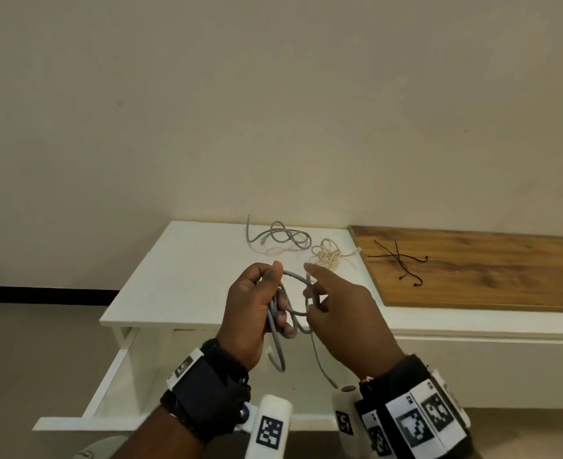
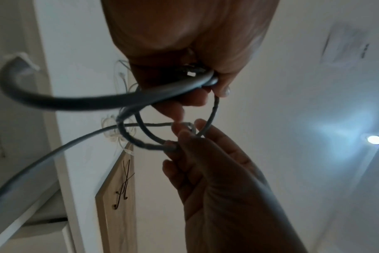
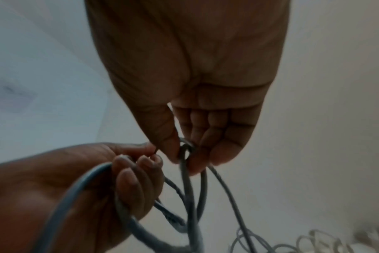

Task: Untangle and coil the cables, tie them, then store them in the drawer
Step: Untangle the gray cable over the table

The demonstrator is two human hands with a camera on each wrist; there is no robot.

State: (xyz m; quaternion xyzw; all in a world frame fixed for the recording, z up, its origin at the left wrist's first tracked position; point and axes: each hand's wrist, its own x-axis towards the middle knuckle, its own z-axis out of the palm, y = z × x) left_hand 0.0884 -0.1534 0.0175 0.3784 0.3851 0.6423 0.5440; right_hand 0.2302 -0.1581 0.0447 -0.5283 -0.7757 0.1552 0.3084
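A grey cable [image 1: 295,294] is held in loops above the open white drawer [image 1: 114,376]. My left hand [image 1: 257,303] grips the gathered loops, thumb on top. My right hand [image 1: 326,303] pinches a strand of the same cable [image 2: 147,145] between thumb and fingers, index finger pointing out. In the right wrist view the right hand's fingertips [image 3: 195,164] close round a crossing of the grey cable [image 3: 190,196]. Two loose ends hang down toward the drawer. A second grey cable [image 1: 278,236] and a cream cable [image 1: 328,255] lie tangled on the white cabinet top [image 1: 190,276].
Several black ties [image 1: 402,260] lie on the wooden top [image 1: 489,276] to the right. A plain wall stands behind the cabinet. The floor shows at the left, with a dark skirting strip [image 1: 41,293].
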